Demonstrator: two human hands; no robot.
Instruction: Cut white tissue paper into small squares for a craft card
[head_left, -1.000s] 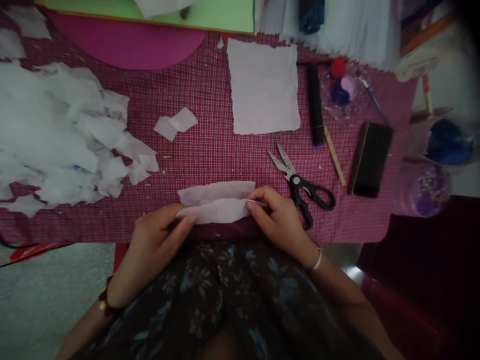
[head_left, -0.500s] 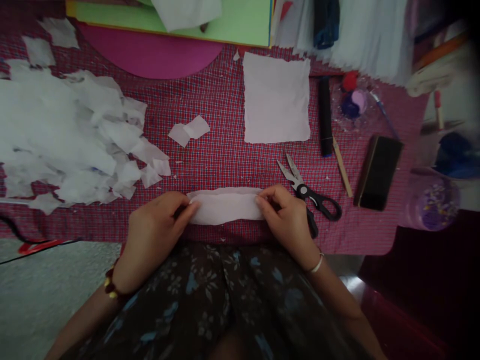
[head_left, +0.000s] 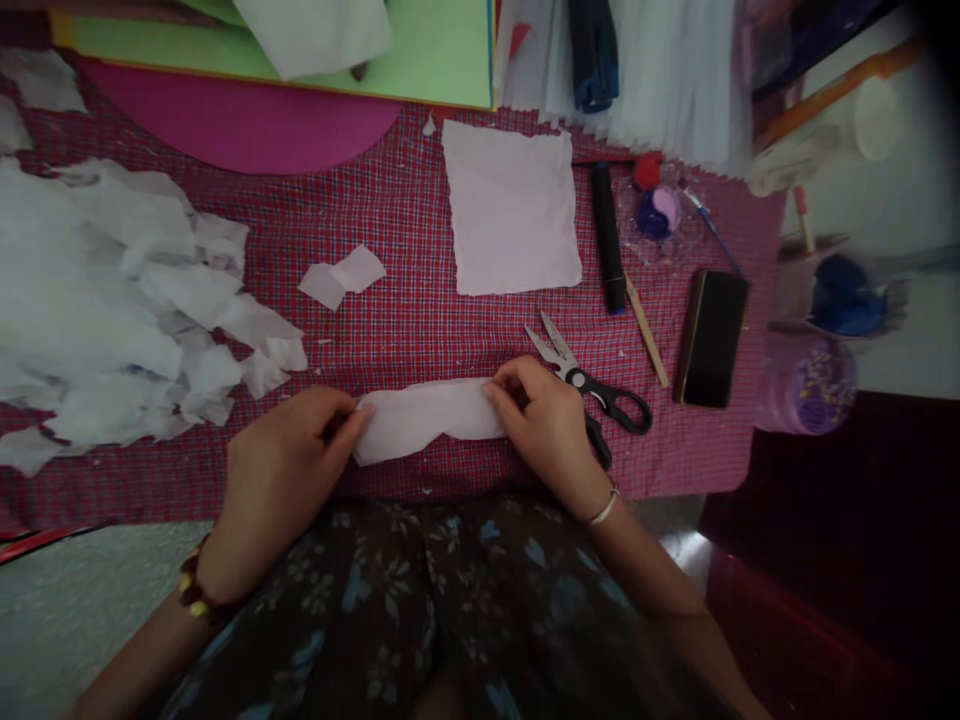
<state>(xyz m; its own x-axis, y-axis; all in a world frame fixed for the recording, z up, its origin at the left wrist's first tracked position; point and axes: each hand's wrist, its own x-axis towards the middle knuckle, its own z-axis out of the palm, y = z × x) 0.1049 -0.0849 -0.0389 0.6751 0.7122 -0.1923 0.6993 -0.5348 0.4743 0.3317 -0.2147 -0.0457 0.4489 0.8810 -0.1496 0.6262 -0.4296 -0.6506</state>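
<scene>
A long white strip of paper (head_left: 427, 418) is stretched between my hands, close to the table's near edge. My left hand (head_left: 289, 460) pinches its left end between thumb and fingers. At the other end, my right hand (head_left: 544, 425) pinches the strip the same way. Black-handled scissors (head_left: 579, 381) lie with blades parted just beyond my right hand, which covers part of them. Farther back rests a square white sheet (head_left: 513, 210) with ragged edges. Two small paper pieces (head_left: 341, 277) lie left of it.
Torn white paper (head_left: 112, 310) is heaped on the left. A black marker (head_left: 607, 240), a wooden stick (head_left: 646, 330), a phone (head_left: 712, 338) and a paint palette (head_left: 660, 212) lie right. Behind are green sheets (head_left: 442, 50), a pink disc (head_left: 247, 130) and a stapler (head_left: 593, 55).
The view has shifted, so table things appear farther left. The strip is still held at both ends; it now tilts slightly, and its lower edge shows a small notch near the middle.
</scene>
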